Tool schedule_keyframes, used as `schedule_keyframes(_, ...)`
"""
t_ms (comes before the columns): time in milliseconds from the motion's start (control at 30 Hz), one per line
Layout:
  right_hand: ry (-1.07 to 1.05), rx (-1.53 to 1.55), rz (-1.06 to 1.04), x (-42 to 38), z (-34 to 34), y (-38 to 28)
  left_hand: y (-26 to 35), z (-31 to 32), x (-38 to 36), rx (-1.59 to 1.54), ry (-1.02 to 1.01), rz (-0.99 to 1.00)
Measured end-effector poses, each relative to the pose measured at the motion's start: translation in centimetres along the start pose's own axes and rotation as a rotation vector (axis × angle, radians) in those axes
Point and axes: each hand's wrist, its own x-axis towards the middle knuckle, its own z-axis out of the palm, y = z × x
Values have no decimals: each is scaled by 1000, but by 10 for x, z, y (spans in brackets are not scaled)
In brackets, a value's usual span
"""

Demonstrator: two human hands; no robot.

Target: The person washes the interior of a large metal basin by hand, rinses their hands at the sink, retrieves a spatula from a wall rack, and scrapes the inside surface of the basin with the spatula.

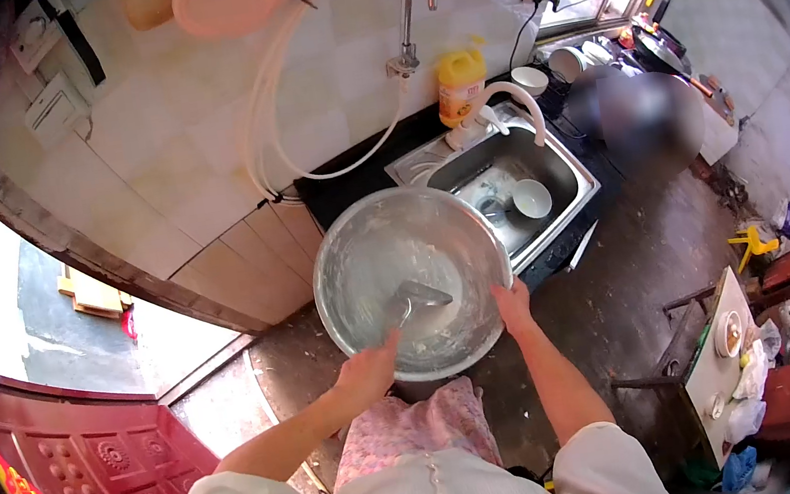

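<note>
A large metal basin (346,254) is tilted in front of my body, its inner wall smeared with white residue. My left hand (367,372) is closed around the handle of a metal spatula (427,293), whose broad blade rests inside the basin near the whitish matter at the bottom. At the basin's right edge, my right hand (514,306) grips the rim with the fingers mostly hidden behind it. The basin's far right side overlaps the corner of a steel sink (567,177). Inside the sink sits a white bowl (532,198).
A pale faucet (521,98) arches over the sink, beside a yellow bottle (461,84). A white hose (270,113) hangs on the wall under a metal tap (406,38). Right of the floor stands a cluttered table (724,393); a red door (115,478) is at left.
</note>
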Motion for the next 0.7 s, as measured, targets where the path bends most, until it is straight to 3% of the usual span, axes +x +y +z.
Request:
schedule_keyframes(33,-17,76,36,-2,2,-3,7,-8,0,-4,-66,-55)
schedule_keyframes(133,13,15,53,-3,4,1,-5,9,43,-30,146,6)
schedule_keyframes(233,67,-55,-1,3,4,13,-1,2,57,-75,93,-120)
schedule_keyframes(333,132,-65,11,0,9,4,-6,8,23,-145,182,-81)
schedule_keyframes(433,75,-182,-72,-2,4,-6,16,-19,-14,-251,-146,-263)
schedule_keyframes(533,336,-567,-403,-3,4,-19,18,-20,-20,-508,-53,-256)
schedule_keyframes(567,353,-732,-454,-16,0,-60,22,-19,-19,-678,4,-299)
schedule_keyframes(667,33,-411,-480,-19,7,-104,49,-10,-11,-1120,157,-417)
schedule_keyframes(700,-173,-305,-519,-4,20,-83,60,-14,-4,-1211,193,-446)
